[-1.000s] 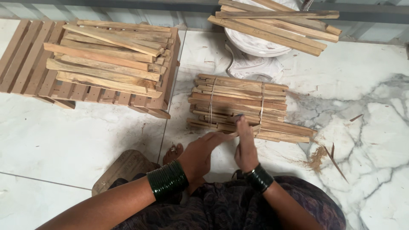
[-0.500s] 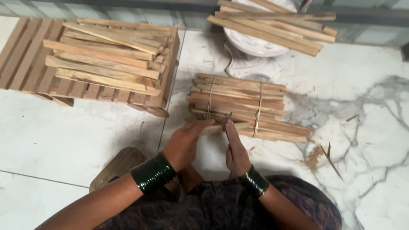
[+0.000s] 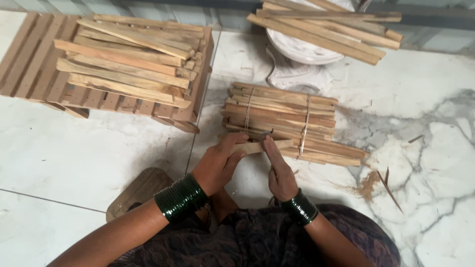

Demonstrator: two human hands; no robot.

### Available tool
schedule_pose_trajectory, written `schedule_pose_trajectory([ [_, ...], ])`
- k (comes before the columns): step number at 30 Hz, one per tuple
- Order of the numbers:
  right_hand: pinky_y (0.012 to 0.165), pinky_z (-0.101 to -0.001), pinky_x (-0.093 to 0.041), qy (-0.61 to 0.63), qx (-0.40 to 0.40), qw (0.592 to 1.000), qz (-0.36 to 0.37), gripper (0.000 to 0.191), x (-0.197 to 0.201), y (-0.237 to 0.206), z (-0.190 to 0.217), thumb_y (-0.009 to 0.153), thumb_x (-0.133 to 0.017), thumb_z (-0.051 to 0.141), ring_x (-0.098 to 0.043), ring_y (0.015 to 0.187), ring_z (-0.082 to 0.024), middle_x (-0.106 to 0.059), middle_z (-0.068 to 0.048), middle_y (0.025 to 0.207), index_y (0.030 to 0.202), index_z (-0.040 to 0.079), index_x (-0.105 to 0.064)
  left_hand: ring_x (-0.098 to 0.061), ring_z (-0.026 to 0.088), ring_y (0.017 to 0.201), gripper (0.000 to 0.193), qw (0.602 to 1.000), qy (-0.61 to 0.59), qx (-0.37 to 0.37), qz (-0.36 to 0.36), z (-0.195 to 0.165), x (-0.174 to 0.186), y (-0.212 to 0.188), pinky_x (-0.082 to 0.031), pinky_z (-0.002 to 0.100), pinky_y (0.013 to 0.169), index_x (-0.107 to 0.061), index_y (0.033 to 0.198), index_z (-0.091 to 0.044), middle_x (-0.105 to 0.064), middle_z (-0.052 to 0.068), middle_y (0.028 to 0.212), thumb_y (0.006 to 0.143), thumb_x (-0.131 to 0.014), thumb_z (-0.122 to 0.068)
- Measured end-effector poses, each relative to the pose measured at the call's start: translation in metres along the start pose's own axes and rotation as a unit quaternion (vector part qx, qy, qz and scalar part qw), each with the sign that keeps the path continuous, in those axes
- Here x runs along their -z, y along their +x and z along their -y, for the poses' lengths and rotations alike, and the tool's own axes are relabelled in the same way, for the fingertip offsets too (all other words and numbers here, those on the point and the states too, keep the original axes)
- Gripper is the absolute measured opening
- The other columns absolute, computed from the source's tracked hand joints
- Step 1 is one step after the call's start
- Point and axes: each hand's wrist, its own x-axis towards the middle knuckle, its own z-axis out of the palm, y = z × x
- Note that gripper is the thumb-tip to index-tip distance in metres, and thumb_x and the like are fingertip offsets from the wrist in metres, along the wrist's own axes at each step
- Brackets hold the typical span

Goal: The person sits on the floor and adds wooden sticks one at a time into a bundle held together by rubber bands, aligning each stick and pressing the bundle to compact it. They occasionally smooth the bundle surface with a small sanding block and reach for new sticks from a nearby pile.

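A slatted wooden crate (image 3: pixel 29 74) carried loose wooden strips (image 3: pixel 123 59). A white basin (image 3: pixel 307 47) bore more sticks (image 3: pixel 326 24). On the floor, the left hand (image 3: pixel 217 163) gripped a single strip (image 3: pixel 262 146) beside the tied bundle (image 3: pixel 287 121); the right hand (image 3: pixel 279 170) pinched its middle.
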Motion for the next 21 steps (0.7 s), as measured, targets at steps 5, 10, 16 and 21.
schedule_pose_trajectory([
  [5,0.119,-0.039,-0.042,-0.061,-0.104,0.993,-0.012,0.09,0.007,0.014,-0.047,0.076,-0.032,-0.025,-0.038,0.15,-0.033,-0.035,-0.014,0.165,0.158,0.012,-0.037,-0.069,0.044,0.108,0.041,0.998,0.013,0.033,0.046,-0.003,0.002,0.001,-0.056,0.047,0.086,-0.045,0.141,-0.008,-0.07,0.024,0.12,0.101,-0.055,-0.008],
  [10,0.122,-0.0451,-0.038,-0.089,-0.104,0.99,-0.029,0.087,0.012,0.017,-0.068,0.079,-0.038,-0.023,-0.039,0.15,-0.037,-0.038,-0.013,0.163,0.159,0.011,-0.034,-0.062,0.044,0.116,0.054,0.996,0.045,-0.002,0.079,-0.011,-0.003,0.001,-0.055,0.047,0.09,-0.045,0.146,-0.011,-0.059,0.023,0.135,0.094,-0.05,0.003],
  [16,0.12,-0.0459,-0.039,-0.035,-0.03,0.999,-0.028,0.093,0.005,-0.007,-0.017,0.073,-0.035,-0.023,-0.035,0.152,-0.042,-0.033,-0.019,0.166,0.161,0.008,-0.028,-0.061,0.041,0.118,0.071,0.981,0.085,0.0,0.172,-0.026,-0.013,0.002,-0.056,0.046,0.09,-0.042,0.149,-0.016,-0.054,0.017,0.139,0.084,-0.057,0.008],
  [21,0.112,-0.0418,-0.047,-0.028,-0.116,0.991,-0.055,0.086,0.008,0.009,-0.049,0.081,-0.037,-0.017,-0.044,0.147,-0.037,-0.035,-0.017,0.166,0.161,0.012,-0.024,-0.055,0.04,0.129,0.098,0.967,0.163,-0.061,0.187,-0.035,-0.008,0.009,-0.053,0.045,0.098,-0.037,0.155,-0.024,-0.043,0.016,0.154,0.07,-0.061,0.017],
])
